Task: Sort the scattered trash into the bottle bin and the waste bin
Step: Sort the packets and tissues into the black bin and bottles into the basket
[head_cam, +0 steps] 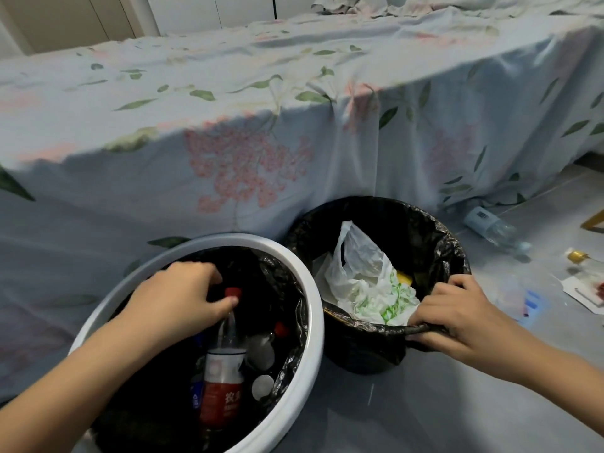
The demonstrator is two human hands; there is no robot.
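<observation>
A white-rimmed bottle bin (304, 276) with a black liner stands at the lower left and holds several plastic bottles. My left hand (178, 297) reaches into it, fingers curled round the neck of a red-capped bottle (224, 371) with a red label, standing upright. To its right is the waste bin (425, 223), lined with a black bag and holding a white plastic bag (362, 276) with green print and something yellow. My right hand (454, 317) grips the near rim of the waste bin.
A bed draped in a floral sheet (261, 125) fills the area behind both bins. On the grey floor at right lie a clear bottle (493, 227), a small gold-capped bottle (585, 266), a clear wrapper (523, 299) and a paper card (585, 289).
</observation>
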